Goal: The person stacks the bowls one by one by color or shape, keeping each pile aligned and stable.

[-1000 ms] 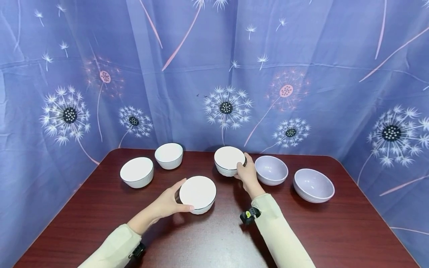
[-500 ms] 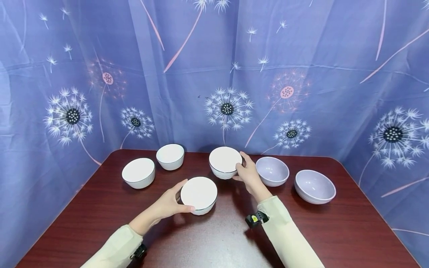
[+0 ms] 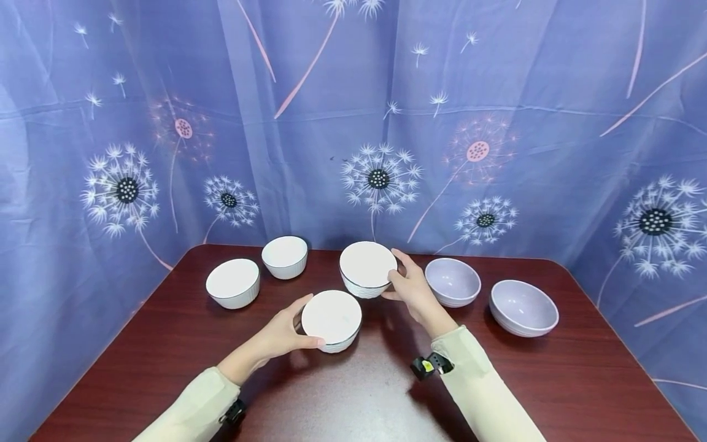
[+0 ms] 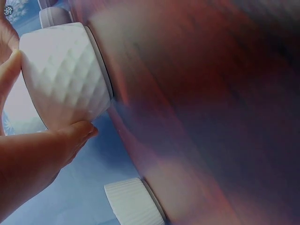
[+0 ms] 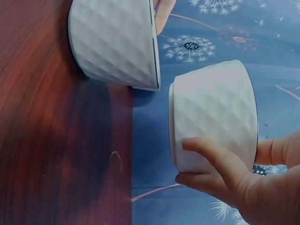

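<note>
White near bowl (image 3: 334, 325): left hand (image 3: 282, 334) pinching its side.
White far bowl (image 3: 367, 270): right hand (image 3: 411, 288) pinching, raised off the table (image 3: 353, 393)!
Back edge (image 3: 324, 251): near those fingertips.
Table room: wide, nearside of left thumb (image 3: 308, 342).

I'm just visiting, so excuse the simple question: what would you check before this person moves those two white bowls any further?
1. Left hand gripping the front white bowl: ok.
2. Right hand gripping the back white bowl: ok.
3. Back white bowl off the table: ok, it appears lifted in the right wrist view.
4. Bowls nested: not ok, they are apart.
5. Right hand clear of the nearer lilac bowl: cannot tell, they meet in the head view.
</note>
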### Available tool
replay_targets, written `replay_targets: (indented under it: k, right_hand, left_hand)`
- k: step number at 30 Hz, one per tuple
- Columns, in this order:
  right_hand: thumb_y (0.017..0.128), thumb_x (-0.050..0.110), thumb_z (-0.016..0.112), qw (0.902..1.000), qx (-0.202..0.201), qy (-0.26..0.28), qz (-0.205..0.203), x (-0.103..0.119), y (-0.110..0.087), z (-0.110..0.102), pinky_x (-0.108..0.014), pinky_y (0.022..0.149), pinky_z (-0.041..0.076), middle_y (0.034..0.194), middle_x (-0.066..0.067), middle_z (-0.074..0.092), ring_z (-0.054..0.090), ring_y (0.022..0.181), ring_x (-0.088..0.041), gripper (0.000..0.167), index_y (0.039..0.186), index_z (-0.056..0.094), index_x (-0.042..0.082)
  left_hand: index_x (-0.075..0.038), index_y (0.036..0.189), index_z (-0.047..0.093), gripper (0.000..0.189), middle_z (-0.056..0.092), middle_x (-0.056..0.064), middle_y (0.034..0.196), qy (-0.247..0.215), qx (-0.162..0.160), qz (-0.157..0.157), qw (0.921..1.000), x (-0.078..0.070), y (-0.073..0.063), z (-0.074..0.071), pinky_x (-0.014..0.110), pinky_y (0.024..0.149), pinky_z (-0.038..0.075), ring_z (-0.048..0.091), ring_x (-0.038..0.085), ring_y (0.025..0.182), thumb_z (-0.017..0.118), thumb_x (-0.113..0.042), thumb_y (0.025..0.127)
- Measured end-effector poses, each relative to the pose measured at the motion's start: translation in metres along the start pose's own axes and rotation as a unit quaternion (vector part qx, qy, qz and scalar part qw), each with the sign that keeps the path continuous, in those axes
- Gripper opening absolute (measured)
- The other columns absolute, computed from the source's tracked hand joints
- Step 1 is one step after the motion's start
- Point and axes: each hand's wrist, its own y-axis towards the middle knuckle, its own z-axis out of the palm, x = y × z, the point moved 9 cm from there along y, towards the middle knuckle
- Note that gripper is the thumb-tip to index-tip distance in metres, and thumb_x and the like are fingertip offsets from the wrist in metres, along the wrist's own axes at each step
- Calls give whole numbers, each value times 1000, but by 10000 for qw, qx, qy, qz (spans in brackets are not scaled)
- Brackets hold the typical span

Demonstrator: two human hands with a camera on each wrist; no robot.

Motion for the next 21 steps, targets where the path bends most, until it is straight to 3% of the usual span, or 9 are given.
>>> replay_targets:
  k: [7,12,21]
  right_hand:
    - [87,-6,37,9996,269,71,10,7,-9,4,-50,84,55,137,-31,42,56,106,-30,66,151,23,3]
    - [87,-7,36,9985,489,223,-59,12,-16,9,-54,86,53,139,-31,40,57,105,-30,66,150,23,1]
    - [86,-6,38,9960,864,237,-34,16,-27,24,-51,84,55,133,-29,47,62,94,-24,65,150,27,3]
  left_hand:
    - [0,150,25,103,31,21,152,-164,-4,-76,9998,3,1,-1,46,112,30,29,32,140,87,-16,69]
    - [-1,150,25,104,29,21,152,-222,14,-105,9997,4,2,-1,46,113,29,27,32,141,88,-17,69]
    - [-1,149,26,103,28,21,153,-300,-4,-94,9995,2,1,-1,45,113,28,26,33,141,88,-16,68]
